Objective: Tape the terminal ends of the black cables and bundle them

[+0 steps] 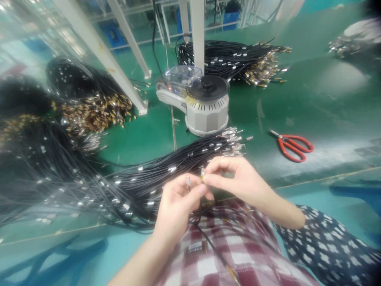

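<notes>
My left hand (178, 204) pinches the small metal connector end (188, 181) of a thin black cable that trails down over my lap. My right hand (235, 176) is closed in a pinch on a small gold-tipped piece (203, 174), held close beside the left hand's connector. Both hands hover over the near edge of the green table (312, 103), just in front of a long bundle of black cables (143, 178) with silver connector ends.
A grey round tape dispenser (205, 105) stands behind the hands. Red-handled scissors (293, 146) lie to the right. More cable bundles with gold ends lie at the far centre (238, 59) and left (89, 103). White frame posts (197, 31) rise from the table.
</notes>
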Available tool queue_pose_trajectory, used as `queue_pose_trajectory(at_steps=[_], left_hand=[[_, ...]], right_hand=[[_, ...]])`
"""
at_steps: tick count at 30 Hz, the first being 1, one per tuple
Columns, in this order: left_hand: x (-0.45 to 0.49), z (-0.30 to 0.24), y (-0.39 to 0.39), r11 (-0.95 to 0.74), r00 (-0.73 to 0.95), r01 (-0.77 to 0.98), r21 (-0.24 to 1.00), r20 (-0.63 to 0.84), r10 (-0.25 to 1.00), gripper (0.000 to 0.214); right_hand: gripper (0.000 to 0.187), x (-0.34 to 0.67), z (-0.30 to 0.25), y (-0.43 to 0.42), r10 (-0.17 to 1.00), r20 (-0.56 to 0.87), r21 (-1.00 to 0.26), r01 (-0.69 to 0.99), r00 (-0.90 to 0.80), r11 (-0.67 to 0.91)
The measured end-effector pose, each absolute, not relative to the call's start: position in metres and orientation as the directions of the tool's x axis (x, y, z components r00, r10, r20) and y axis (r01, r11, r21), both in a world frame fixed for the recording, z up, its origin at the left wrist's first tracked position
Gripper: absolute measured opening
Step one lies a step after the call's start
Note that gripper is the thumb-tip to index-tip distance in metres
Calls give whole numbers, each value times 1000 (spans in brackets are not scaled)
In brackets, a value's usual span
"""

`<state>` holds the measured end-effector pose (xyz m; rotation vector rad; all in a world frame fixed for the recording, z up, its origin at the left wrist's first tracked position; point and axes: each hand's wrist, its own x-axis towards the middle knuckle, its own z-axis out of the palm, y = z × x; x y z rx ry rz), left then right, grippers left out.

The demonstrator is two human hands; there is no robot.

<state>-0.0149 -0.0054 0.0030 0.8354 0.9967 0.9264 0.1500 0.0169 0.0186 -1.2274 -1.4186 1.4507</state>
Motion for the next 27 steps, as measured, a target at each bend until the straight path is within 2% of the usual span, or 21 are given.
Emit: queue_pose_trajectory(at_steps=[3,7,10,13,17,19,23,27], left_hand=[[-18,1,-3,393,331,-284,875,-295,896,15],[-21,-1,4,542,512,-352,763,-327,794,18],[-22,-1,6,588,516,-345,732,-376,770,14],[-21,-3,6,555,448,-371,745,-380,809,22],[-20,-5,5,522,372,-413,746,-385,845,19],[-19,-5,5,503,342,-421,754,-382,859,21],[-19,-3,4,485,315,-426,764,-378,871,23],[-19,-4,3,497,322,-443,746,-385,865,26]], right_hand=[[17,152,15,22,928,-157,-984,-24,-339,-176],[18,156,5,29,891,-106,-974,-133,-441,-182],[17,161,-1,35,867,-115,-962,-164,-485,-219],[16,168,-4,44,913,-150,-965,-146,-379,-219],[13,169,-1,61,968,-122,-980,-130,-218,-153],[13,164,2,72,977,-127,-966,-203,-170,-160],[18,147,11,99,963,-236,-854,-444,-130,-269],[11,127,19,127,947,-276,-772,-548,-167,-322]])
